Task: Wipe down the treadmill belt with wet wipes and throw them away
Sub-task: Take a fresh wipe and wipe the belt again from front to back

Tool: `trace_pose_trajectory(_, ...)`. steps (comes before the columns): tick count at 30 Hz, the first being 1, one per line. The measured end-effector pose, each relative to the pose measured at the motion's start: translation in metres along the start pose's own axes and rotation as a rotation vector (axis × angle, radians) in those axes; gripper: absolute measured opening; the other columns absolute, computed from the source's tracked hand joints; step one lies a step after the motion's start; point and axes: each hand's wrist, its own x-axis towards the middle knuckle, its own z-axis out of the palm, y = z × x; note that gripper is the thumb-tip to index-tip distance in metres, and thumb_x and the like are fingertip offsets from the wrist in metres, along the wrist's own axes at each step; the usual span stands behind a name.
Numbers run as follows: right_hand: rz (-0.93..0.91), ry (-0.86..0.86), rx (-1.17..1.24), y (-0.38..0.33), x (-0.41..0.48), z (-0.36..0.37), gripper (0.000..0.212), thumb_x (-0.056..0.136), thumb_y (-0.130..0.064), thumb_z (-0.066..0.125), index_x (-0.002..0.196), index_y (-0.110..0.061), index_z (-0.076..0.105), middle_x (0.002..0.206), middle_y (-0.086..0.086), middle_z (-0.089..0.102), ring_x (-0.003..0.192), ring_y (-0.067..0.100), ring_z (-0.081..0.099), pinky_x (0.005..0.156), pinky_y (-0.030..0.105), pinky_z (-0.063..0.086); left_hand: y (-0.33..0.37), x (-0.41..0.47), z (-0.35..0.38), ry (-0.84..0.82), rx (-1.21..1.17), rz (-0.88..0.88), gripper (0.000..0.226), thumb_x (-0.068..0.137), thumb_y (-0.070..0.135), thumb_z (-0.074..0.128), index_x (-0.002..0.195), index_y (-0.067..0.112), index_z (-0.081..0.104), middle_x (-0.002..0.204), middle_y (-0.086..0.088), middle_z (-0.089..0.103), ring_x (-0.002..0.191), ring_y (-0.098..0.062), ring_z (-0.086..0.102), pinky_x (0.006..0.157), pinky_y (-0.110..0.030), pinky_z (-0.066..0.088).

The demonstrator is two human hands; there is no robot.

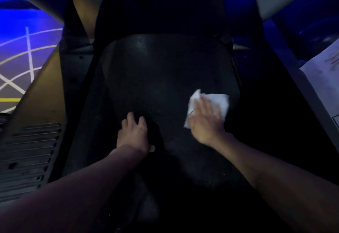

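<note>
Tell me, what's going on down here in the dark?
A person is wiping down a dark treadmill belt. Their right hand presses a white wet wipe flat on its right side, while the left hand rests on the belt nearer the middle. The wipe has not yet been thrown away.

The right hand (205,122) covers the middle of the wet wipe (221,100), and its fingers (205,107) are smeared by blur. The treadmill belt (156,78) is lost in darkness toward the bottom edge. A printed sheet (322,73) is cut off at the right edge, its print unreadable.
</note>
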Motion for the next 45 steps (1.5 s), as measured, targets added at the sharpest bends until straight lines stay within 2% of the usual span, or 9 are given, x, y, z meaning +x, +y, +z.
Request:
trace_pose_trajectory(3,-0.312,-0.007,0.017,0.002,-0.006,-0.004,0.07,0.092,-0.039,0.001,0.155,-0.01,0.011,0.164,0.008,0.002,0.151,0.021,-0.004,0.122,0.048,0.004,0.0,-0.007,0.004,-0.027,-0.022,-0.116,0.094,0.077,0.047,0.077,0.149,0.032,0.017,0.155,-0.019,0.003,0.144,-0.036,0.01,0.103,-0.066,0.032)
trace_pose_trajectory(7,0.116,0.015,-0.007,0.006,0.013,-0.01,0.062,0.098,-0.035,0.01,0.155,-0.011,0.006,0.164,0.008,0.0,0.151,0.021,-0.005,0.121,0.047,0.0,-0.02,-0.006,-0.003,-0.02,-0.039,-0.062,0.097,0.074,0.043,0.08,0.15,0.038,0.019,0.153,-0.008,0.016,0.141,-0.029,0.018,0.099,-0.06,0.036)
trace_pose_trajectory(12,-0.357,-0.076,0.029,-0.045,-0.007,-0.006,0.056,0.101,-0.038,0.007,0.155,-0.026,-0.006,0.162,-0.004,-0.018,0.146,0.012,-0.024,0.119,0.044,-0.014,-0.04,-0.004,-0.009,0.022,0.028,-0.106,0.096,0.075,0.039,0.08,0.148,0.03,0.019,0.152,-0.006,0.015,0.139,-0.029,0.021,0.102,-0.056,0.036)
trace_pose_trajectory(21,-0.369,-0.093,0.039,-0.075,0.007,-0.009,0.055,0.104,-0.037,0.011,0.156,-0.027,-0.005,0.162,-0.003,-0.018,0.146,0.012,-0.024,0.119,0.045,-0.013,-0.066,-0.008,-0.009,0.079,-0.052,-0.156,0.096,0.067,0.052,0.082,0.144,0.021,0.033,0.146,-0.003,0.031,0.136,-0.026,0.03,0.099,-0.051,0.04)
trace_pose_trajectory(25,-0.027,-0.074,0.047,-0.066,0.035,-0.013,0.058,0.103,-0.037,0.01,0.156,-0.02,-0.006,0.163,0.003,-0.015,0.148,0.018,-0.02,0.12,0.047,-0.01,-0.085,-0.009,-0.015,0.014,-0.024,-0.073,0.103,0.069,0.037,0.084,0.152,0.025,0.024,0.153,-0.002,0.022,0.138,-0.027,0.026,0.106,-0.05,0.037)
trace_pose_trajectory(30,-0.501,-0.114,0.0,-0.087,0.023,-0.011,0.058,0.102,-0.034,0.012,0.156,-0.022,-0.001,0.163,-0.002,-0.014,0.148,0.016,-0.021,0.12,0.047,-0.009,-0.083,-0.015,-0.011,0.053,-0.006,-0.246,0.095,0.074,0.041,0.081,0.145,0.016,0.023,0.148,-0.018,0.02,0.136,-0.038,0.025,0.109,-0.047,0.031)
trace_pose_trajectory(34,-0.167,-0.069,0.02,-0.084,0.049,-0.016,0.061,0.099,-0.036,0.007,0.156,-0.016,-0.003,0.163,0.004,-0.013,0.148,0.019,-0.019,0.12,0.049,-0.008,-0.086,-0.018,-0.006,0.089,-0.1,-0.277,0.088,0.075,0.042,0.08,0.138,0.004,0.031,0.145,-0.017,0.025,0.137,-0.033,0.025,0.11,-0.04,0.03)
trace_pose_trajectory(39,-0.655,-0.092,-0.029,-0.113,0.034,-0.01,0.058,0.103,-0.038,0.017,0.157,-0.02,0.002,0.164,-0.001,-0.006,0.149,0.017,-0.016,0.12,0.049,-0.003,-0.093,-0.022,-0.001,0.133,-0.155,-0.33,0.093,0.072,0.053,0.079,0.138,0.004,0.035,0.148,-0.016,0.018,0.136,-0.033,0.026,0.11,-0.038,0.03)
trace_pose_trajectory(45,-0.51,-0.084,0.0,-0.153,0.048,-0.001,0.06,0.102,-0.04,0.018,0.156,-0.018,0.002,0.164,0.004,-0.002,0.15,0.024,-0.011,0.119,0.053,-0.004,-0.104,-0.038,0.01,0.161,-0.121,-0.267,0.101,0.078,0.066,0.063,0.151,0.011,0.022,0.158,-0.013,0.017,0.144,-0.03,0.018,0.115,-0.038,0.025)
